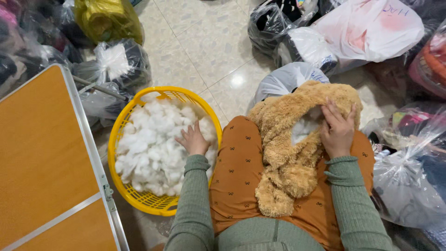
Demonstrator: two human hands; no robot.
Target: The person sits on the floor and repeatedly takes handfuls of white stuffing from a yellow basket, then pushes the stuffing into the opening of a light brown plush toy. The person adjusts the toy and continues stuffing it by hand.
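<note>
On the lap, across orange trousers: a tan plush skin, limp and mostly flat, seam gaping toward the right. Right hand laid over the rim of that gap, fingers spread and curled lightly around the fur edge, holding it open. Inside the gap, a small patch of white stuffing showing, so some fill already in, by the look of it. Lower part of the skin sagging and folded near the knees, judged largely unfilled.

Beside the left knee, on the tiled floor: a yellow basket, heaped with white stuffing, close to full. Left hand pressed down into the heap at the right side, fingers spread and partly sunk; no tuft seen pinched yet, so loose and open rather than gripping.

Judged early to midway: plenty of fill left in the basket, plush far from plump, seam not closed.

Further left, an orange bench with a metal edge, nothing on the visible part. Around the floor, clear and dark plastic bags, one yellow bag at top left, a white bag at top right.
</note>
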